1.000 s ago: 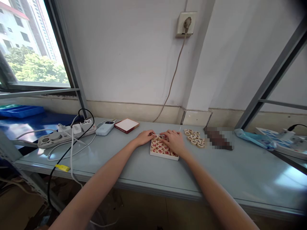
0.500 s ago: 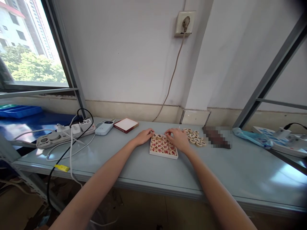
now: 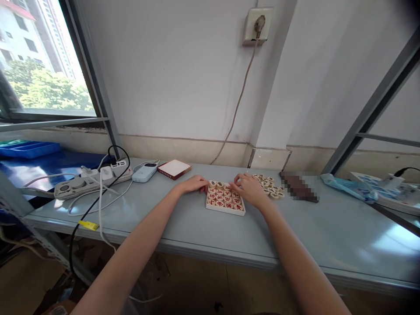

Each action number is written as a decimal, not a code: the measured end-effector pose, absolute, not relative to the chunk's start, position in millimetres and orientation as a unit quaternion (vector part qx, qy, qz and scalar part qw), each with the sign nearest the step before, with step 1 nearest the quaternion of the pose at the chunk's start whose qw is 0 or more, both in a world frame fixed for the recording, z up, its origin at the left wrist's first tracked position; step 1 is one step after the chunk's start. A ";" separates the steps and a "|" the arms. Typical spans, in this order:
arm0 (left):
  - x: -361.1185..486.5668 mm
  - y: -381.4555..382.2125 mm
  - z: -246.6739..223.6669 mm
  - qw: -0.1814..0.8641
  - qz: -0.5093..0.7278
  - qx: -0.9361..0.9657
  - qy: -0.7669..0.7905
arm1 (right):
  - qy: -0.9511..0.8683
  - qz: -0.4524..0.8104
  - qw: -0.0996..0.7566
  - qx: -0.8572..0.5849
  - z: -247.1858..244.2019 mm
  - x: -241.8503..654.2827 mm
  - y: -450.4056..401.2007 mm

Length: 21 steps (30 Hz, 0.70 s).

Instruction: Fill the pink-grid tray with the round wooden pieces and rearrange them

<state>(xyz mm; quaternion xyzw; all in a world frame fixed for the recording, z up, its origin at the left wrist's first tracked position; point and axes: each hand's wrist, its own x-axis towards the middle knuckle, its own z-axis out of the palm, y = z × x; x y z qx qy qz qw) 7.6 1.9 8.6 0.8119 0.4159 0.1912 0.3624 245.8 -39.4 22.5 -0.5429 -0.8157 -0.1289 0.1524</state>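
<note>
A white box (image 3: 225, 211) holds round Chinese chess pieces (image 3: 219, 197), set in rows with their red characters facing up; a few in the back row look darker-marked. My left hand (image 3: 195, 184) rests at the box's left wall, fingers bent down and pressed together against its side. Over the back right corner of the box is my right hand (image 3: 249, 189), its fingers curled down onto the pieces. Whatever lies under those fingertips is hidden. More Chinese chess pieces (image 3: 273, 191) lie loose on the table just right of my right hand.
Behind left lies a dark red box lid (image 3: 174, 169), white side up, near a pale blue device (image 3: 145, 173) and a power strip (image 3: 88, 184) with cables. To the right are a blurred-out brown object (image 3: 300, 186) and a clear blue plastic bag (image 3: 348, 188). A grey table edge (image 3: 216, 251) runs in front.
My left hand has slid from the box's back left corner to beside its left wall. My right hand stays over the back right corner, with its fingers slightly shifted. The view has moved a little.
</note>
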 end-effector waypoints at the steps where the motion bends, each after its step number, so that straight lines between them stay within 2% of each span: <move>1: 8.6 1.1 8.4 0.365 0.195 0.811 0.414 | -0.813 -0.129 0.156 -0.545 22.6 245.7 -39.6; 12: 10.0 0.6 8.7 0.336 0.176 0.824 0.420 | -0.817 -0.151 0.153 -0.535 20.0 246.4 -35.5; 17: 12.0 -3.7 12.7 0.357 0.153 0.823 0.415 | -0.734 -0.246 0.192 -0.603 16.6 258.8 -34.2; 21: 14.8 -3.1 9.2 0.345 0.164 0.816 0.434 | -0.679 -0.262 0.136 -0.672 2.9 274.1 -28.1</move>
